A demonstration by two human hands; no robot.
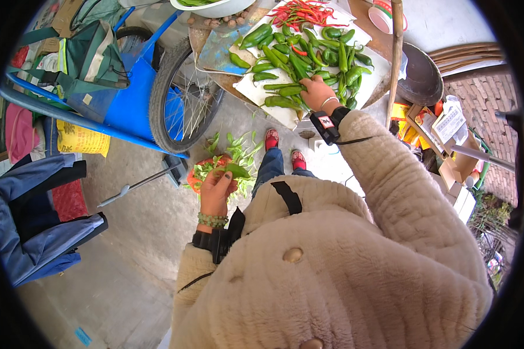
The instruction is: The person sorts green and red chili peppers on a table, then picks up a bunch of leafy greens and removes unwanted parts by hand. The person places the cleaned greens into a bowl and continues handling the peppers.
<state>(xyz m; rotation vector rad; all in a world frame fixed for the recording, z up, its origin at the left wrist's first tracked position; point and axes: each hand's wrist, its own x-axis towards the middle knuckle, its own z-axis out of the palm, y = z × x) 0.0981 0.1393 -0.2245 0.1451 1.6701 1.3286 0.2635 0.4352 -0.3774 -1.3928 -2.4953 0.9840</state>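
Observation:
My left hand [216, 192], low in front of me, pinches a green vegetable [238, 170] between thumb and fingers; whether it is a pepper or a leaf is unclear. Beyond that hand, leafy greens [244, 152] and a red bag [194, 178] lie on the floor. My right hand [318, 92] reaches down among green peppers [284, 65] on a white sheet [253, 89] over the table. Its fingertips touch the peppers, but the grip is partly hidden. A heap of thin red chillies [303, 13] lies farther back on the same sheet.
A blue cart [126, 104] with a spoked wheel [185, 100] stands left of the table. Walnuts [231, 22] and a white basin [214, 8] are at the back. A wooden pole [395, 61] rises at the table's right, near a dark wok-like pan [419, 74] and cardboard boxes [460, 159].

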